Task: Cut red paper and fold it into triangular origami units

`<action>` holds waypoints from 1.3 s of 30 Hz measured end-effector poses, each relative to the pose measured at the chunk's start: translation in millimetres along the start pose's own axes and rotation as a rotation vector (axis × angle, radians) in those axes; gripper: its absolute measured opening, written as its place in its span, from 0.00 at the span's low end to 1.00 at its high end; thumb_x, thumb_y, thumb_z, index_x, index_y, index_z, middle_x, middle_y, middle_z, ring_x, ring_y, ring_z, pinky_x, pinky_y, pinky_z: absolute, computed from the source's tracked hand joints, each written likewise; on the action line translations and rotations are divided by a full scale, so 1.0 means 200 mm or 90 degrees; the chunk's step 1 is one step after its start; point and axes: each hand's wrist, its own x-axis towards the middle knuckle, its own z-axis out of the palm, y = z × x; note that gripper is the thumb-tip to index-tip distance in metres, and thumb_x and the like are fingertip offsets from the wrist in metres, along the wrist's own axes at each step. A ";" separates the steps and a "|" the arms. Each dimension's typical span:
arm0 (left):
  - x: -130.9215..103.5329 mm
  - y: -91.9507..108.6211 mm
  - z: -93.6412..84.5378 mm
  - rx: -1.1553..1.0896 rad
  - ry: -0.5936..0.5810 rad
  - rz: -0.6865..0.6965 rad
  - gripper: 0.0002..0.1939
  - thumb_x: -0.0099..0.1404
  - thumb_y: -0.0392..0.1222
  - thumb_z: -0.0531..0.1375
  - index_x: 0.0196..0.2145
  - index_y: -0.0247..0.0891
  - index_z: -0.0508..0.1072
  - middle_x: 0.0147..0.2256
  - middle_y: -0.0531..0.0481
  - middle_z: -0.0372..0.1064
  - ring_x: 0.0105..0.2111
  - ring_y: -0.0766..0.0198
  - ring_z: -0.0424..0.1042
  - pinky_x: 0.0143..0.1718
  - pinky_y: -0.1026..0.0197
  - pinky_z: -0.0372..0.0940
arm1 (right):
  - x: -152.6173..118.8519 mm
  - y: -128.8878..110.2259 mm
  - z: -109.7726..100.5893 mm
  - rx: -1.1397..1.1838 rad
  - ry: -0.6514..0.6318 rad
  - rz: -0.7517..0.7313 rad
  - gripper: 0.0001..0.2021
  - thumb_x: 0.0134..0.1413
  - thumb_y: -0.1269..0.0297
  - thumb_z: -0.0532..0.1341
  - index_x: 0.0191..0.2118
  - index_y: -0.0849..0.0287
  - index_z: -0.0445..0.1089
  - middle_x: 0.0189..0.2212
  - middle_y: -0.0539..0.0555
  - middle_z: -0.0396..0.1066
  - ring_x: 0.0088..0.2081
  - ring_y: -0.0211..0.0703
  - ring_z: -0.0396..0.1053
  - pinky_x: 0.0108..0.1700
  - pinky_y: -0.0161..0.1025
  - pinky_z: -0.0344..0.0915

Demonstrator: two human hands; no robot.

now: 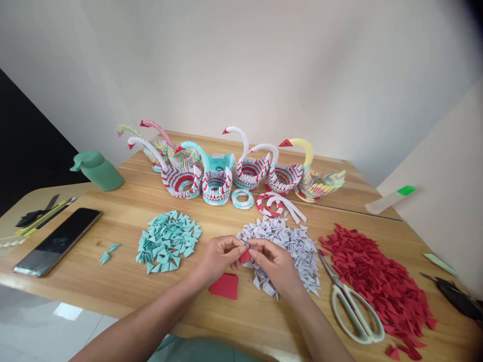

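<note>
Between the fingertips of my left hand and my right hand is a small piece of red paper, partly folded. Both hands pinch it, and the fingers hide part of its shape. Just below my left hand, a few red paper rectangles lie stacked on the table. A heap of pale grey-lilac folded triangles spreads behind and beneath my right hand. Left of my left hand is a pile of teal folded triangles.
Several paper swans stand along the back, with a white-teal paper ring before them. At right lie scissors, red folded triangles and a glue bottle. A phone and green jug occupy the left.
</note>
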 end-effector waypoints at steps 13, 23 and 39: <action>-0.01 0.00 0.01 0.069 0.021 0.029 0.15 0.56 0.50 0.63 0.26 0.34 0.72 0.18 0.54 0.66 0.17 0.70 0.65 0.21 0.67 0.61 | 0.00 -0.02 -0.02 -0.048 -0.006 -0.007 0.13 0.51 0.60 0.62 0.41 0.58 0.77 0.24 0.49 0.72 0.24 0.36 0.65 0.25 0.33 0.64; -0.03 0.03 0.02 0.151 0.016 0.085 0.09 0.57 0.42 0.57 0.24 0.33 0.70 0.21 0.53 0.66 0.20 0.69 0.65 0.24 0.68 0.59 | 0.00 -0.05 -0.03 -0.086 -0.046 -0.005 0.10 0.53 0.59 0.60 0.34 0.58 0.76 0.24 0.50 0.71 0.25 0.38 0.66 0.27 0.33 0.62; -0.03 0.01 0.03 0.189 -0.046 0.097 0.06 0.60 0.40 0.55 0.28 0.36 0.65 0.23 0.54 0.62 0.24 0.68 0.61 0.25 0.67 0.55 | 0.00 -0.05 -0.02 -0.174 -0.003 -0.059 0.09 0.56 0.61 0.57 0.26 0.57 0.67 0.22 0.47 0.67 0.25 0.38 0.63 0.29 0.33 0.59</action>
